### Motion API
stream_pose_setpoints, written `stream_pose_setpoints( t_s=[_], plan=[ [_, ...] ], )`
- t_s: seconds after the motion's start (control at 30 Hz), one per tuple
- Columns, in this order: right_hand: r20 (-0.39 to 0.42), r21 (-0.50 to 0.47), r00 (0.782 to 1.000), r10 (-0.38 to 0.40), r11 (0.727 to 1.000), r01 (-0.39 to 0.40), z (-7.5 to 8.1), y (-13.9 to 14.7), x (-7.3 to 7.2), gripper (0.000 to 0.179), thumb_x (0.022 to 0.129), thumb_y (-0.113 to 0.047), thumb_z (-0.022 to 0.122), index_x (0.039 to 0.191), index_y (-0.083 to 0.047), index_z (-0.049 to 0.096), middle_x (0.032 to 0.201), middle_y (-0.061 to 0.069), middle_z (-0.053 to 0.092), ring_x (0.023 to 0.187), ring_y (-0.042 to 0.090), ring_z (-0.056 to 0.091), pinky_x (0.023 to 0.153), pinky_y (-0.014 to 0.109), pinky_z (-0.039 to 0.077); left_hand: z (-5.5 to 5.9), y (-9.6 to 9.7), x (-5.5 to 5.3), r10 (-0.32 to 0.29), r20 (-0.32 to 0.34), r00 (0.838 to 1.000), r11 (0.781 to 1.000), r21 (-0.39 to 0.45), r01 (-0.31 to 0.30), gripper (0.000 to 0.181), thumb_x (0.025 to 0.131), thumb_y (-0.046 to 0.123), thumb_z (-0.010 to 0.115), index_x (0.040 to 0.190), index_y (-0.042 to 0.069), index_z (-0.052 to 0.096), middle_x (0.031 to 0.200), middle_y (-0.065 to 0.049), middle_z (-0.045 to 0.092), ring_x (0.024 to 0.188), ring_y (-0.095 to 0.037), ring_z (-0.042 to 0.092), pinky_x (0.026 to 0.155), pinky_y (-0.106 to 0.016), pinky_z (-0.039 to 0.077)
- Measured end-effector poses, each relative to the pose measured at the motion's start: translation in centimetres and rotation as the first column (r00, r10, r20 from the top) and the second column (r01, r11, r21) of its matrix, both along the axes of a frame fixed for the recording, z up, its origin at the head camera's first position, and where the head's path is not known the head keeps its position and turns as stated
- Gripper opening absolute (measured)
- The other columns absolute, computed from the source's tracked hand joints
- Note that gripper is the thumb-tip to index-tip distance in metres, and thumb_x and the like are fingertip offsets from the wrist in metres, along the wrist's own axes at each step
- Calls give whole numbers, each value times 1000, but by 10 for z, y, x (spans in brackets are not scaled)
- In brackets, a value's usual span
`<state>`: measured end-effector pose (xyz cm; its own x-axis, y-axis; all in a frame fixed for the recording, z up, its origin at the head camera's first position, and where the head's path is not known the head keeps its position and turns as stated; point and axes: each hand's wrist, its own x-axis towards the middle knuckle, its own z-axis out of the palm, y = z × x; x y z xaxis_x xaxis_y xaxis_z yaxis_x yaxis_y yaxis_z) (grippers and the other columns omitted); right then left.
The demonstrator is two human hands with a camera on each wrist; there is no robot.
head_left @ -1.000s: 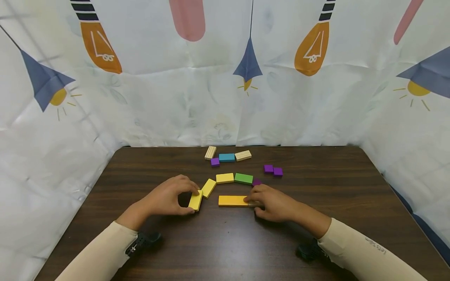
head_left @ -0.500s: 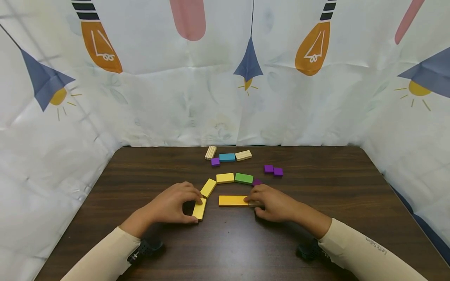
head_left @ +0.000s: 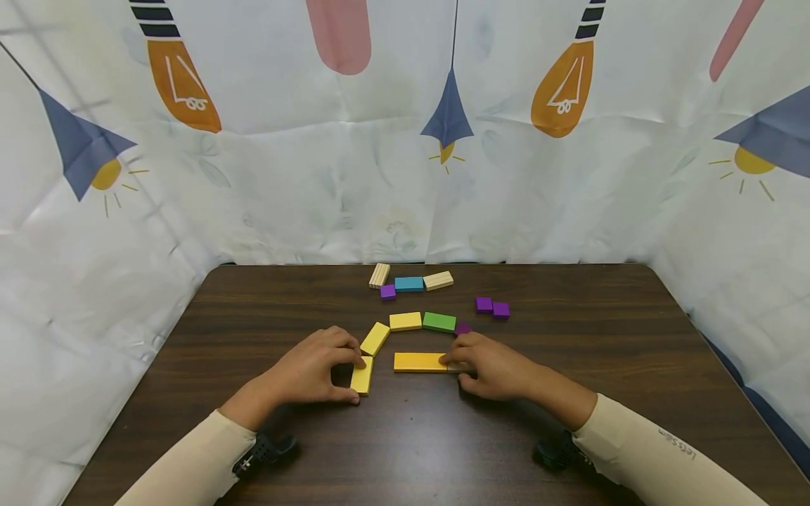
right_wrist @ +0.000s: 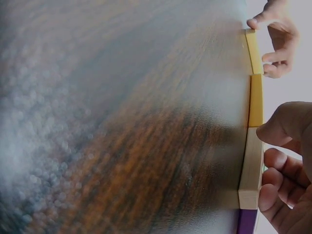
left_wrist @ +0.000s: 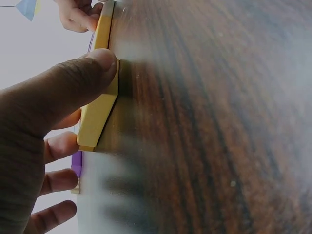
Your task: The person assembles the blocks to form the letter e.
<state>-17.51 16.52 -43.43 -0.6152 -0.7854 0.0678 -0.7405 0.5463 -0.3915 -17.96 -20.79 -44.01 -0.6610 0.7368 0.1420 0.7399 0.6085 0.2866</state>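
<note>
My left hand (head_left: 316,369) pinches a yellow block (head_left: 363,376) flat on the dark table, thumb at its near end and a fingertip at its far end. That block's far end meets a second yellow block (head_left: 375,339), set at a slant. My right hand (head_left: 493,365) grips a plain wooden block (right_wrist: 251,168) between thumb and fingers; in the head view the hand covers most of it. Against its left end lies an orange block (head_left: 420,362). Beyond my right fingers, a purple block (head_left: 463,328) is partly hidden.
A third yellow block (head_left: 405,321) and a green block (head_left: 439,322) continue the curved row. Farther back lie a blue block (head_left: 408,284), two plain wooden blocks (head_left: 438,280) and a small purple block (head_left: 388,292). Two purple blocks (head_left: 492,308) lie to the right.
My left hand has slid its yellow block toward me and slightly right, so it now sits below the slanted yellow block's near end. My right hand has stayed still.
</note>
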Motion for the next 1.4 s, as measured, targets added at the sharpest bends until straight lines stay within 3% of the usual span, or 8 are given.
stream_pose_setpoints(
  t_s=[0.47, 0.87, 1.17, 1.4],
  plan=[
    [-5, -5, 1000, 5, 1000, -5, -1, 0, -1, 37, 91, -8, 68, 127, -11, 71, 119, -1, 63, 107, 15, 55, 92, 37, 51, -1, 0, -2, 10, -29, 1000, 1000, 25, -9, 57, 73, 64, 85, 114, 25, 75, 121, 7, 59, 114, -16, 53, 97, -47, 48],
    [-4, 4, 1000, -2, 1000, 2, -1, 1, 0, 37, 91, -9, 68, 128, -11, 71, 118, -1, 62, 105, 14, 54, 90, 36, 51, -2, -2, -3, 59, -11, 998, 998, -23, -60, 65, 71, 70, 83, 120, 27, 75, 131, 4, 60, 123, -21, 51, 103, -52, 44],
    [-4, 13, 1000, -3, 1000, 3, 0, 0, 0, 36, 92, -9, 68, 128, -12, 70, 119, 0, 62, 108, 16, 55, 93, 38, 51, -3, -1, -3, 35, -41, 999, 999, -15, -35, 65, 73, 71, 80, 119, 25, 75, 126, 4, 63, 120, -21, 52, 101, -52, 45],
    [-4, 9, 1000, -1, 1000, 1, 0, 0, 0, 37, 92, -9, 67, 128, -12, 70, 119, 0, 63, 108, 16, 55, 93, 38, 51, -2, 0, -1, 70, -31, 997, 997, -18, -70, 69, 77, 75, 74, 126, 26, 72, 130, 5, 61, 123, -21, 52, 103, -53, 43]
  ],
)
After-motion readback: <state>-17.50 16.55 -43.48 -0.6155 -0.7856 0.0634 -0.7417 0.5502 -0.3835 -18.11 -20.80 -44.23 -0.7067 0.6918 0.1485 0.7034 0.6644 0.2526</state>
